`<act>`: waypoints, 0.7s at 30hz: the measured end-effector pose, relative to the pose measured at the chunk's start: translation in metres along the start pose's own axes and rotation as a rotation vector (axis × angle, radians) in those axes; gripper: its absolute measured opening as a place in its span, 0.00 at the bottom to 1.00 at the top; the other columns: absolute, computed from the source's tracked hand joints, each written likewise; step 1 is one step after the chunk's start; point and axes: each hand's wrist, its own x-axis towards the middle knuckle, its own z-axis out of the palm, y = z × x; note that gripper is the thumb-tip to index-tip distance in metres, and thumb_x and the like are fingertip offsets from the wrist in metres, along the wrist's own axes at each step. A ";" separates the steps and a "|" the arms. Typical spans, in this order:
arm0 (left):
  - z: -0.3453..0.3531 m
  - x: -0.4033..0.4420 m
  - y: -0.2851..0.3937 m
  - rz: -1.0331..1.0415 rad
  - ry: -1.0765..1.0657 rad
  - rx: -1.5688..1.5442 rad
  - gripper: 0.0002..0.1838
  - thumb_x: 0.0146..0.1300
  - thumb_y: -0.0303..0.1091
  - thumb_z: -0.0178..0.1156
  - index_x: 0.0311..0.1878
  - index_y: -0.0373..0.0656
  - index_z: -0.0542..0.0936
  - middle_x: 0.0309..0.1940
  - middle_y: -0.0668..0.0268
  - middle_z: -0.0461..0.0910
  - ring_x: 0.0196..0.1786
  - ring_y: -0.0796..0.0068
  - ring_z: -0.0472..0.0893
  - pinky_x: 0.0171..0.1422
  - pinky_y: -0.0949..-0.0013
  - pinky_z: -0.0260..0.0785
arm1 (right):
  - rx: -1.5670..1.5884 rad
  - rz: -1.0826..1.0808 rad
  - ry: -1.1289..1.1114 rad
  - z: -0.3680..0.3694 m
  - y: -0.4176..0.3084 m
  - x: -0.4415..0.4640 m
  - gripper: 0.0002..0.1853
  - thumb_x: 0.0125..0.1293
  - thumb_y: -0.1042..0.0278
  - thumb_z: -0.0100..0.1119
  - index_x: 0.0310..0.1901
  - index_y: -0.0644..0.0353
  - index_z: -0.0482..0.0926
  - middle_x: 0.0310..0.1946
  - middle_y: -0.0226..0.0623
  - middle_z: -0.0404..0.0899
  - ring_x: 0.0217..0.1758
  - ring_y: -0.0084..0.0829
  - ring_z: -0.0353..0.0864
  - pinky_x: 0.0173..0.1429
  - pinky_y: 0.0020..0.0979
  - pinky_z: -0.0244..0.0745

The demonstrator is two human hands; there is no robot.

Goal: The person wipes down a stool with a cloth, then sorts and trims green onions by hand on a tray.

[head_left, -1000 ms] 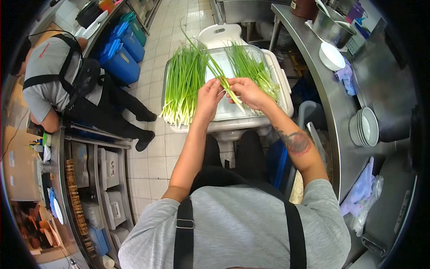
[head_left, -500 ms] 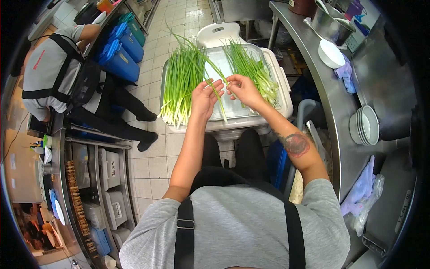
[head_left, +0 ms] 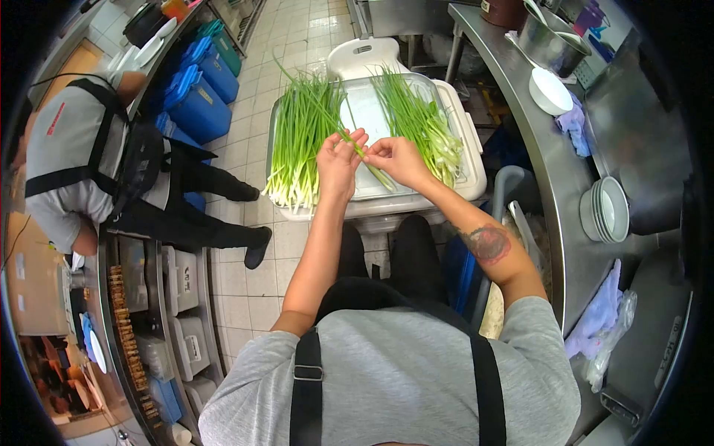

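My left hand (head_left: 338, 165), palm up with its fingers curled, holds a spring onion (head_left: 381, 178) that lies slantwise across it. The thumb and fingers of my right hand (head_left: 397, 159) pinch the same stalk close beside the left fingers. Both hands are above the near part of a shallow tray (head_left: 363, 104). A large heap of spring onions (head_left: 299, 141) covers the tray's left side, white ends towards me. Another, smaller heap of spring onions (head_left: 422, 123) lies along the right side.
Under the tray is a cream-coloured container (head_left: 467, 141), with a white stool-like piece (head_left: 364, 56) behind. A steel counter (head_left: 513, 89) on the right carries a white bowl (head_left: 550, 91) and stacked bowls (head_left: 606, 209). A co-worker (head_left: 82, 141) bends over the left counter near blue bins (head_left: 195, 104).
The held spring onion has swung lower, and my right hand has moved slightly down along it. The co-worker on the left has leaned further down and towards me.
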 end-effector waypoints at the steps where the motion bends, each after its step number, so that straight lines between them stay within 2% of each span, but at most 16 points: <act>1: 0.001 0.000 -0.001 0.007 -0.005 -0.010 0.16 0.64 0.21 0.46 0.54 0.32 0.60 0.51 0.47 0.72 0.53 0.59 0.76 0.54 0.64 0.72 | -0.001 0.000 0.008 -0.001 0.000 0.000 0.14 0.53 0.60 0.66 0.31 0.64 0.82 0.24 0.39 0.82 0.26 0.25 0.80 0.34 0.26 0.73; 6: -0.001 0.004 -0.001 0.050 0.003 0.069 0.14 0.62 0.21 0.52 0.50 0.34 0.64 0.45 0.51 0.76 0.47 0.62 0.79 0.49 0.67 0.74 | 0.059 -0.003 0.047 -0.004 -0.004 0.001 0.12 0.53 0.63 0.66 0.28 0.65 0.81 0.22 0.37 0.80 0.26 0.22 0.79 0.34 0.24 0.72; 9: 0.000 0.004 0.000 0.101 0.058 0.070 0.12 0.61 0.21 0.53 0.47 0.35 0.66 0.43 0.52 0.77 0.45 0.62 0.80 0.48 0.66 0.75 | 0.120 -0.010 0.026 -0.005 0.002 0.005 0.06 0.58 0.67 0.62 0.29 0.61 0.79 0.24 0.24 0.77 0.26 0.14 0.72 0.33 0.19 0.68; 15: -0.007 0.013 0.006 0.159 0.172 0.016 0.11 0.62 0.21 0.53 0.47 0.37 0.66 0.42 0.54 0.78 0.43 0.66 0.80 0.42 0.72 0.75 | 0.668 0.143 -0.057 -0.011 -0.016 0.004 0.06 0.68 0.64 0.49 0.38 0.54 0.72 0.34 0.24 0.75 0.37 0.14 0.72 0.40 0.21 0.69; 17: -0.012 0.017 0.012 0.160 0.202 -0.005 0.11 0.62 0.22 0.53 0.46 0.37 0.66 0.41 0.55 0.78 0.41 0.67 0.81 0.37 0.75 0.73 | 0.701 0.135 -0.077 -0.012 -0.003 0.011 0.07 0.67 0.65 0.48 0.39 0.58 0.72 0.34 0.28 0.76 0.36 0.18 0.73 0.40 0.23 0.71; 21: -0.027 0.023 0.022 0.188 0.270 0.018 0.11 0.62 0.21 0.52 0.48 0.37 0.66 0.43 0.54 0.78 0.44 0.66 0.81 0.36 0.77 0.74 | 0.715 0.169 0.009 -0.023 0.004 0.015 0.07 0.67 0.66 0.46 0.39 0.60 0.71 0.30 0.29 0.72 0.34 0.20 0.72 0.41 0.25 0.74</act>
